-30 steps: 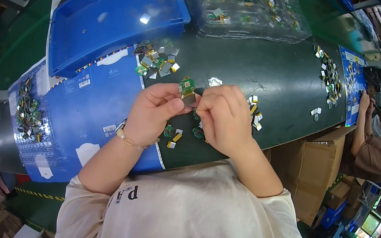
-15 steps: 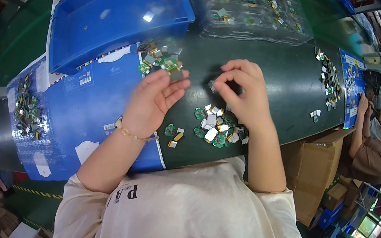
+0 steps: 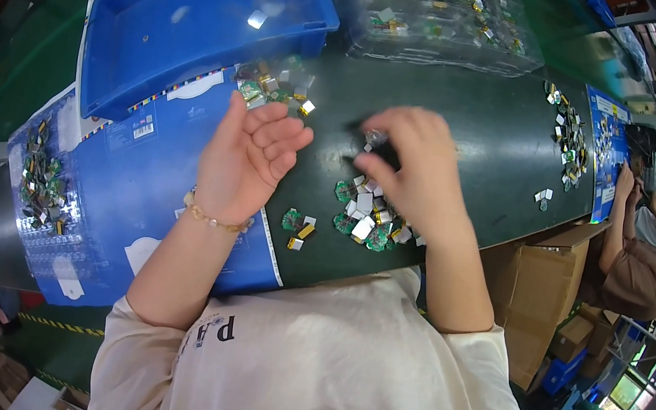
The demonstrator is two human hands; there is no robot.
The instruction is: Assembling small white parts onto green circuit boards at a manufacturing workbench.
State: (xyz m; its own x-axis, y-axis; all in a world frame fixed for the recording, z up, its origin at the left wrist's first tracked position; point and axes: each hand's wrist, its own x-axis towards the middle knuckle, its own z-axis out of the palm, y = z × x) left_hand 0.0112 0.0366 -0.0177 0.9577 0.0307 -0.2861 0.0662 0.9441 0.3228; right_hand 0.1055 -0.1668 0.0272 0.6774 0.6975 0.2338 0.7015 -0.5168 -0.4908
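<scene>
My left hand [image 3: 254, 147] is turned palm up over the blue printed sheet [image 3: 167, 172], its fingers loosely curled and nothing visible in the palm. Just beyond its fingertips lies a heap of green circuit boards with small silver battery cells [image 3: 273, 88]. My right hand [image 3: 422, 168] arches over the dark green table, thumb and fingers apart. In that gap is a small grey part [image 3: 373, 138]; whether the fingertips touch it is unclear. Below this hand lies a pile of round green boards with silver cells [image 3: 365, 215]. A few loose pieces [image 3: 299, 230] sit left of it.
A blue tray [image 3: 200, 42] stands at the far left, one silver piece inside. Stacked clear plastic trays [image 3: 448, 28] of boards stand at the back. More boards [image 3: 47, 184] lie at left and at right [image 3: 567, 139]. A cardboard box [image 3: 535, 295] adjoins the table's right edge; other people sit beyond.
My left hand has shifted left and turned its palm up, away from the boards at its fingertips. My right hand has gone from a pinch on the small part to spread fingers.
</scene>
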